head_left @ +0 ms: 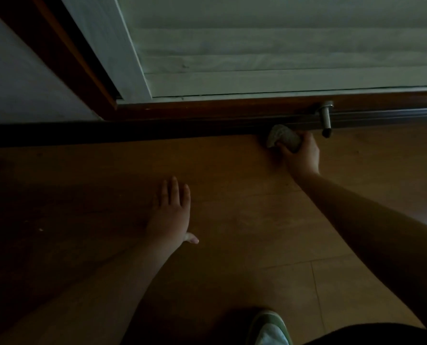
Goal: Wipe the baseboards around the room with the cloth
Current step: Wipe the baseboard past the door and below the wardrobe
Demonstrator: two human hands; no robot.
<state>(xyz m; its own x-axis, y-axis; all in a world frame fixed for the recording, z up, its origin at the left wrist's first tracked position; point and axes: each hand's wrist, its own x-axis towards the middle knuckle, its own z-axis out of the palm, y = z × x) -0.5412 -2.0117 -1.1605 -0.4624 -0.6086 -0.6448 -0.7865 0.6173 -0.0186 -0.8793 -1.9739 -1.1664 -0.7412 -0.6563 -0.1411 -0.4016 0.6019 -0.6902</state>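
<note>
Gripping the bunched cloth (pixel 283 139), the right hand (pixel 302 155) presses it against the dark baseboard (pixel 157 130) beside a metal door stop (pixel 325 118); the left hand (pixel 172 212) lies spread on the floor (pixel 244 220). Wiping looks midway, with baseboard on both sides possibly left.

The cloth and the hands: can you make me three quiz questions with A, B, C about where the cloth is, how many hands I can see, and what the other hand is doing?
1. Where is the cloth?
A. Against the dark baseboard, just left of the metal door stopper
B. On top of the shoe
C. Hanging on the white door

2. How many hands show?
A. One
B. Two
C. Three

3. What is the left hand doing?
A. Gripping a bottle
B. Making a fist
C. Lying flat with straight fingers over the wood floor

Answers:
1 A, the right hand holds the bunched cloth at the baseboard beside the stopper.
2 B, one bare hand shows at the end of each forearm.
3 C, its fingers are spread out and hold nothing.
</note>
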